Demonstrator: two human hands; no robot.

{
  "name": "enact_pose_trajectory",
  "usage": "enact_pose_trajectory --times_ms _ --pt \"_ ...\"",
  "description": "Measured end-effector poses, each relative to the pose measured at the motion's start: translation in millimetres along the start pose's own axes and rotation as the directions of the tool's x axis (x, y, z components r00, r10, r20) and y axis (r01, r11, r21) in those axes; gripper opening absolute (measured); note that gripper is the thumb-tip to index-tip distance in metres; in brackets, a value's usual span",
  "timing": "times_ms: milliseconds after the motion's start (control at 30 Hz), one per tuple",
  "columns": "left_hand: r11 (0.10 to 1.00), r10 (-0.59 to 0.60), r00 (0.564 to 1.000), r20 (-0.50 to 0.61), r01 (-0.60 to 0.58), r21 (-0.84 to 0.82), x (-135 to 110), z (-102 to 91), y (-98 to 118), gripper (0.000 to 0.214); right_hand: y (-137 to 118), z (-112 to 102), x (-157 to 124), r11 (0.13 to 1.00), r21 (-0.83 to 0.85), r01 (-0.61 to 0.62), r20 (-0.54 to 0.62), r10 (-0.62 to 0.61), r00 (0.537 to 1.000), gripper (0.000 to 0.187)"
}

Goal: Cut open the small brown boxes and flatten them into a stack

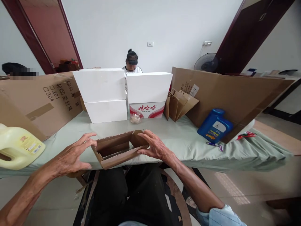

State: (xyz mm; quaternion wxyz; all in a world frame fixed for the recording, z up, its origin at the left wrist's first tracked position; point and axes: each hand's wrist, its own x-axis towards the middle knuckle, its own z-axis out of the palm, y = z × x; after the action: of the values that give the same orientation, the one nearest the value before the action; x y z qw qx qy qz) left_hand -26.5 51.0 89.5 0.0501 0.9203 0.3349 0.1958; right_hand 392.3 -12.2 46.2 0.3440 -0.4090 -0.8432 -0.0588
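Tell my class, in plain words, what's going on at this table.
A person's right hand holds the right end of a small open cardboard box at the near edge of a cloth-covered table. The left hand is spread at the box's left end; whether it touches is unclear. Beyond stand two stacks of boxes.

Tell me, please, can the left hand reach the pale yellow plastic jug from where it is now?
Probably yes. The left hand is spread open beside the open-topped brown cardboard box, apparently not gripping it, and nothing visible blocks the way to the jug at its left.
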Motion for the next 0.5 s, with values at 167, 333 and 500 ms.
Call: enact_pose_trajectory --times_ms 167,333,500 --pt "0.99 -0.011 0.991 -0.136 -0.009 -0.143 -2.5 26.9 -5.2 0.037 7.1 16.6 -6.8 0.987 0.13 -0.094 -0.09 0.106 0.99 0.074" --pt "0.978 -0.109 0.948 -0.299 0.048 -0.203 5.5 43.8 -0.2 0.034 13.0 34.0 -11.4 0.946 0.28 -0.164 -0.228 0.231 0.946 0.075" --pt "0.935 -0.286 0.873 -0.395 0.163 -0.315 18.9 45.1 -1.5 0.05 21.4 52.9 -14.1 0.75 0.56 -0.352 -0.129 0.499 0.857 0.087"
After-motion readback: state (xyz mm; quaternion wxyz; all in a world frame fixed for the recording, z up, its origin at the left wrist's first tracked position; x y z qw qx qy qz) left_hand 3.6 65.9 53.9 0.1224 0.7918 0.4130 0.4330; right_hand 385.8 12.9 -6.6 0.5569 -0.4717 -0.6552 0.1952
